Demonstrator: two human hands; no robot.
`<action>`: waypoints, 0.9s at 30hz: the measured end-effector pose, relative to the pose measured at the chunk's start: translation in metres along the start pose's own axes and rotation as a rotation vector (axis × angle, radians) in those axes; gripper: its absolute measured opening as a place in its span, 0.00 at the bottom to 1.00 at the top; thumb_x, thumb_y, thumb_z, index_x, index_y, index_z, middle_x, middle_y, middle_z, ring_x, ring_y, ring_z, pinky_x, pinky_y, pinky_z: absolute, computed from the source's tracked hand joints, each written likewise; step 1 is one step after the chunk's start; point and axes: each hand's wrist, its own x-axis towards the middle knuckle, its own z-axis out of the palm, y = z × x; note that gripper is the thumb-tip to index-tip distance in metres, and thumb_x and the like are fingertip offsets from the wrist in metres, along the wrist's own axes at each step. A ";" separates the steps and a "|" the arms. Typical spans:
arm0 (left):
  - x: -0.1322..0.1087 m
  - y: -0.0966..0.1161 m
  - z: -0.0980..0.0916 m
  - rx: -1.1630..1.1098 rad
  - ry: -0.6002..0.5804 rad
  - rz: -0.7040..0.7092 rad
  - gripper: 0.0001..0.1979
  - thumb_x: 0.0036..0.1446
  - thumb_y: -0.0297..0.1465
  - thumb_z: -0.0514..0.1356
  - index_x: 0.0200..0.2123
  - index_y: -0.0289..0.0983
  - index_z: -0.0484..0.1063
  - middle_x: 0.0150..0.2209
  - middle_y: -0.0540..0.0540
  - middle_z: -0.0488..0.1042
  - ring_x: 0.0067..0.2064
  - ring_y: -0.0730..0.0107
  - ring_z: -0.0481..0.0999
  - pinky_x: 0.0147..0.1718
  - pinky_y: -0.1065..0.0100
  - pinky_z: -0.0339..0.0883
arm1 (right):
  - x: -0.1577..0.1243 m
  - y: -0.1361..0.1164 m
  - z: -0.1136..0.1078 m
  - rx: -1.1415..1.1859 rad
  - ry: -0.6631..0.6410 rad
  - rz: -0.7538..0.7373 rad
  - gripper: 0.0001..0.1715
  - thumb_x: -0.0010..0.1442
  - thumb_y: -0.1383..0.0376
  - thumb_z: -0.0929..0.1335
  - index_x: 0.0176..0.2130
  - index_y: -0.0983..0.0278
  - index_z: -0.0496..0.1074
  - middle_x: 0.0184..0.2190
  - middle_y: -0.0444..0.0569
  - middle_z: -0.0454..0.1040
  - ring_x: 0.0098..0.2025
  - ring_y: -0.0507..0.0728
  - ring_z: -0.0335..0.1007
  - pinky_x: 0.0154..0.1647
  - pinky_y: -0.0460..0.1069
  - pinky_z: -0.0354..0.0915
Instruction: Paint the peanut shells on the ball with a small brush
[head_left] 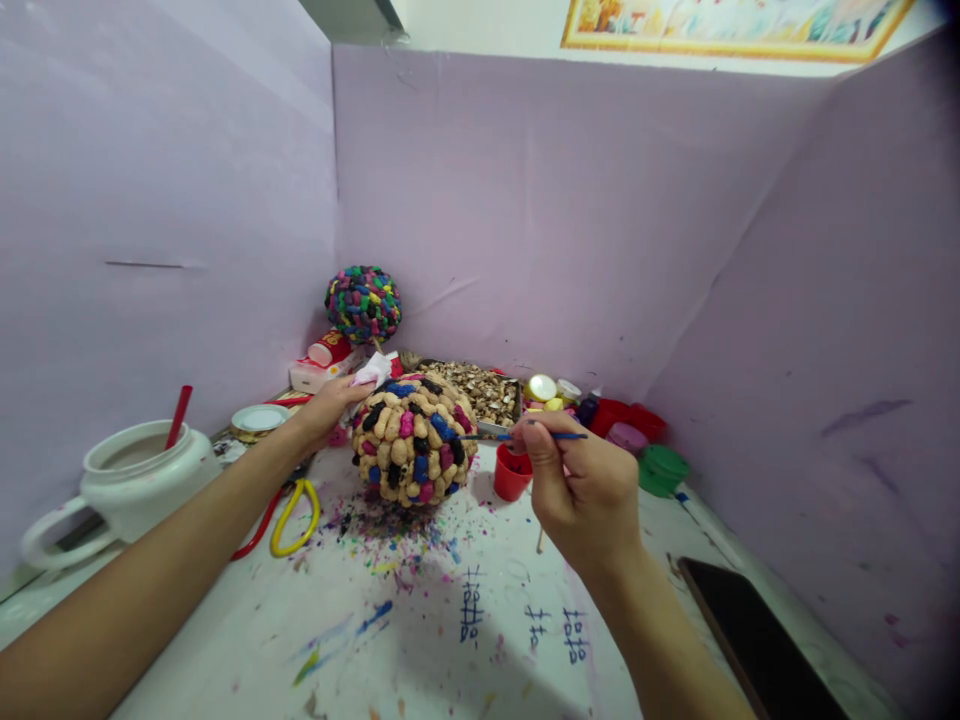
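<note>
A ball covered in peanut shells [405,450] is at the middle of the table, some shells painted blue, black and magenta, others plain tan. My right hand [581,480] pinches a thin blue paintbrush [562,436], its tip at the ball's right side. At the ball's upper left, my left hand [334,408] is closed around a crumpled white tissue [373,370]; the ball partly hides its fingers. Just behind the brush hand stands a small red cup [512,474].
A fully painted ball [364,304] stands at the back left. Behind is a tray of shells [480,388], with paint jars [541,388] beside it. A white mug [142,480], yellow-handled scissors [296,520], a green container [663,468] and a phone [750,630] flank the paint-spattered table [420,640].
</note>
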 end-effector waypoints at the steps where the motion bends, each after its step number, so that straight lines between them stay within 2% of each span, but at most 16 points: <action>1: 0.000 0.000 0.000 -0.002 -0.001 -0.002 0.18 0.43 0.39 0.67 0.38 0.38 0.78 0.34 0.44 0.83 0.44 0.49 0.81 0.38 0.60 0.76 | 0.000 0.000 0.000 0.005 0.001 0.009 0.14 0.65 0.68 0.61 0.29 0.63 0.71 0.24 0.48 0.77 0.25 0.52 0.75 0.25 0.46 0.67; 11: -0.001 0.002 0.001 -0.006 -0.006 0.003 0.17 0.42 0.38 0.68 0.36 0.37 0.77 0.33 0.45 0.83 0.43 0.49 0.81 0.41 0.56 0.75 | -0.002 -0.002 0.002 0.085 0.001 0.035 0.15 0.64 0.69 0.62 0.27 0.63 0.71 0.25 0.48 0.77 0.25 0.52 0.75 0.25 0.45 0.68; 20: -0.002 0.002 0.002 -0.015 -0.002 0.000 0.19 0.39 0.38 0.69 0.36 0.36 0.77 0.34 0.42 0.83 0.41 0.48 0.81 0.39 0.56 0.76 | -0.002 -0.001 0.001 0.031 -0.009 -0.001 0.14 0.64 0.69 0.62 0.29 0.64 0.71 0.24 0.48 0.77 0.25 0.52 0.74 0.24 0.45 0.67; 27: -0.002 0.002 0.002 -0.011 0.012 -0.006 0.18 0.41 0.39 0.68 0.36 0.37 0.76 0.35 0.43 0.83 0.42 0.48 0.81 0.39 0.57 0.76 | -0.002 -0.002 0.002 0.093 -0.006 0.003 0.14 0.63 0.70 0.62 0.28 0.64 0.72 0.26 0.48 0.78 0.24 0.51 0.74 0.24 0.45 0.68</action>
